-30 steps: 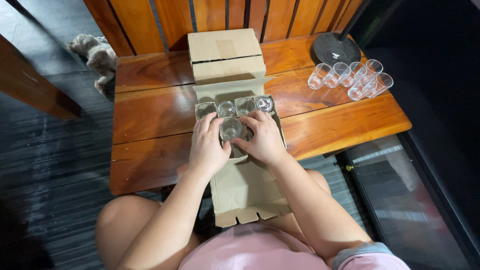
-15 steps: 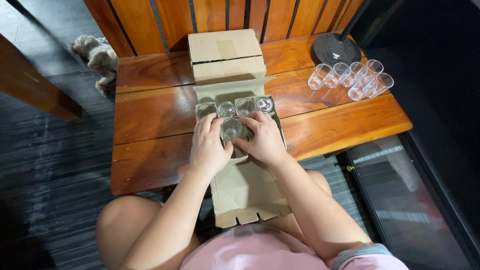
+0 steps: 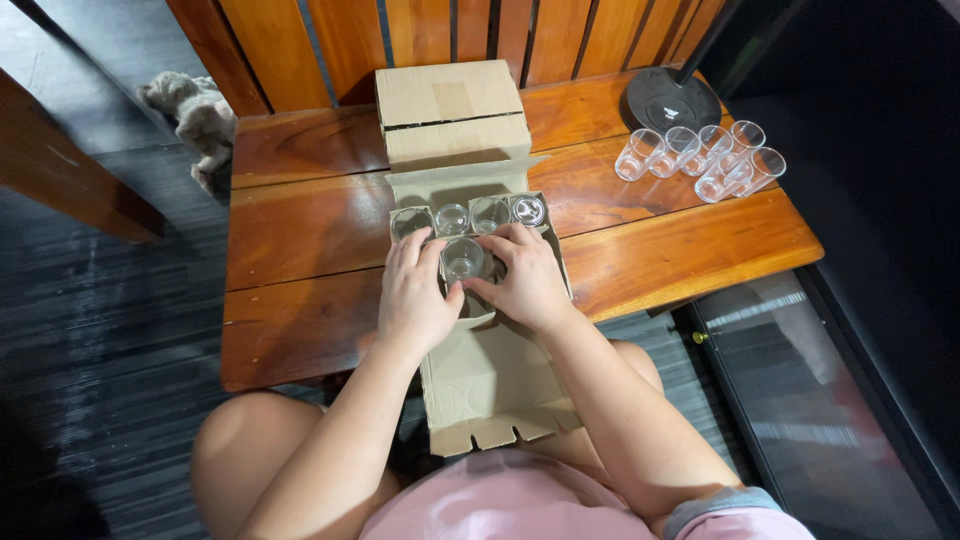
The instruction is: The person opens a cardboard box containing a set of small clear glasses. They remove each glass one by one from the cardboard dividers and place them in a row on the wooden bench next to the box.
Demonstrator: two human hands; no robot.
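Note:
An open cardboard box (image 3: 490, 380) with divider cells lies on the wooden table (image 3: 300, 250), its flap hanging over my lap. Several clear glasses stand in its far row (image 3: 470, 214). Both hands rest over the box's second row around one clear glass (image 3: 462, 258). My left hand (image 3: 418, 295) presses against the glass's left side. My right hand (image 3: 525, 278) holds its right side, fingers spread over the neighbouring cells. The lower part of the glass is hidden by my fingers.
A closed cardboard box (image 3: 452, 112) stands at the back of the table. Several empty clear glasses (image 3: 700, 160) lie grouped at the right, next to a round black base (image 3: 672, 100). A grey animal (image 3: 190, 110) lies on the dark floor at left.

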